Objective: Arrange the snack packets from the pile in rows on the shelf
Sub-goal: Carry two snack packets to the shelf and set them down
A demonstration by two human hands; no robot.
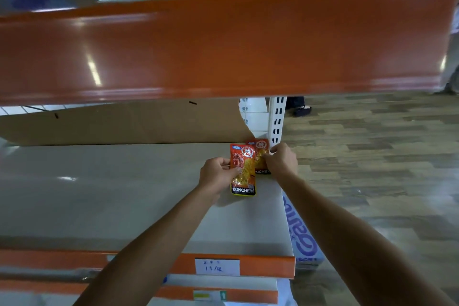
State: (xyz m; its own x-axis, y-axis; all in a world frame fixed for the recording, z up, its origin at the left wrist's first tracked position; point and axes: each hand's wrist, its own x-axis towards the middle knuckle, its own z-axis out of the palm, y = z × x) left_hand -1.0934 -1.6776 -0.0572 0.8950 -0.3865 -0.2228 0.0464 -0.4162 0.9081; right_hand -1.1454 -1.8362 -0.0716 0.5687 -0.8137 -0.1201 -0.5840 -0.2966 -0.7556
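Two red and orange snack packets marked KONCHEW are at the far right end of the white shelf [111, 194]. My left hand [217, 174] grips the nearer packet [243, 171] by its left edge, thumb on its front. My right hand [282, 160] rests its fingers on the farther packet [259, 154], which lies in the shelf's back right corner and is partly hidden behind the first packet and my hand. The pile of packets is out of view.
An orange-fronted upper shelf [223, 42] overhangs close above. Brown cardboard [124, 124] lines the shelf's back. A white slotted upright [277, 119] stands at the right corner. Lower shelf edges carry a handwritten price label [217, 266]. Wood-pattern floor [372, 156] lies to the right, with a person's foot [301, 110] behind.
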